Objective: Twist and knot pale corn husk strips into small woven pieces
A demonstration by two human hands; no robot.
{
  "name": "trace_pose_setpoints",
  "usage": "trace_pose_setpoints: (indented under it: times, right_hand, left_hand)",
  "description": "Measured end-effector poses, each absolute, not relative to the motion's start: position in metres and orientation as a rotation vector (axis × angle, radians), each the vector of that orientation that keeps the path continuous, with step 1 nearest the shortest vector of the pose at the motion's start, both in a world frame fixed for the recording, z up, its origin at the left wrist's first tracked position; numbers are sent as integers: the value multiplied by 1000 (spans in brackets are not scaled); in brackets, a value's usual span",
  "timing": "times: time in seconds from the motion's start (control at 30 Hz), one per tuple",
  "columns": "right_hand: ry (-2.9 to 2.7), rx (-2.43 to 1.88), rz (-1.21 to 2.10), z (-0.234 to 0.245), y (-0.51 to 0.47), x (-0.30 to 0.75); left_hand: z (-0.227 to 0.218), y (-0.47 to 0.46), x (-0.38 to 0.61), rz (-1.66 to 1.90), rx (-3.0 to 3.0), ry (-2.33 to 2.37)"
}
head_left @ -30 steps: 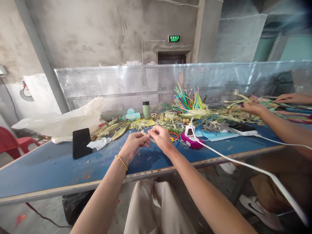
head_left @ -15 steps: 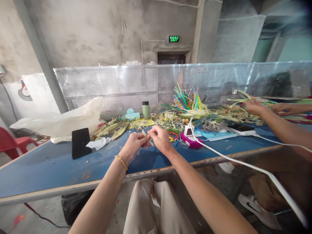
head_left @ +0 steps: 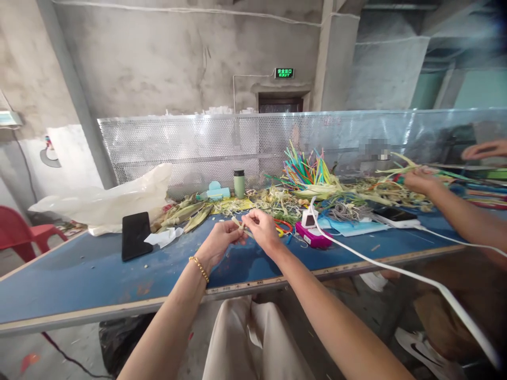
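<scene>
My left hand (head_left: pixel 222 240) and my right hand (head_left: pixel 262 229) meet above the front half of the blue table. Both have their fingers closed on a small pale strip (head_left: pixel 236 222) that looks like corn husk. One end of it sticks up between the fingertips; the rest is hidden by them. Just behind my right hand lie scissors with orange-red and yellow handles (head_left: pixel 284 228). A heap of pale husk strips and shreds (head_left: pixel 277 199) spreads beyond both hands.
A black tablet or phone (head_left: pixel 135 236) and crumpled white paper (head_left: pixel 163 237) lie left. A green bottle (head_left: pixel 238 184) stands at the back, near colourful pipe cleaners (head_left: pixel 303 168). Right are a purple power block (head_left: pixel 312 235), a white cable (head_left: pixel 368 257) and a co-worker's hand (head_left: pixel 420 180) holding strips.
The view has tilted up slightly, so everything sits a little lower. My hands stay together on the strip, with fingers slightly shifted. The co-worker's far hand has moved away from the strips.
</scene>
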State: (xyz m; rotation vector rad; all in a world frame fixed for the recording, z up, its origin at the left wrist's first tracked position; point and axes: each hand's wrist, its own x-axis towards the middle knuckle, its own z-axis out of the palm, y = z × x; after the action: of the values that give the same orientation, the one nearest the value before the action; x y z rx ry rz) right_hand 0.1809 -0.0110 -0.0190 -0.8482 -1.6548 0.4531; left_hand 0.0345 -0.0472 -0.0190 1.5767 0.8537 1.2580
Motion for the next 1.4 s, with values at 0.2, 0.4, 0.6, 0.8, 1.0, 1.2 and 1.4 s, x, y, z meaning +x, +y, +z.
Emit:
trace_pose_setpoints:
  times: [0.2,0.4,0.6,0.8,1.0,1.2,1.4]
  right_hand:
    - [-1574,-764,746,-18,-16,182]
    - [-1669,-692,921,-16,-16,181]
    - [-1698,-793,926,-20,-8,183]
    - [-1672,-819,994,-25,-14,180]
    - [-1689,-831,920,-27,-14,177]
    - [-1735,-836,787,-32,-9,179]
    - [-1820,-858,613,-33,-9,177]
  left_hand:
    - [-22,-49,35,1373,1582,867]
    - [-18,-50,30,1338,1684,945]
    - [-21,-42,14,1316,1617,1041]
    - [-34,-38,15,1337,1640,1089]
    - [-37,-37,20,1432,1783,1199]
    - [-38,-36,18,1380,1913,1264]
    - [-40,-35,18,1421,1838,1226]
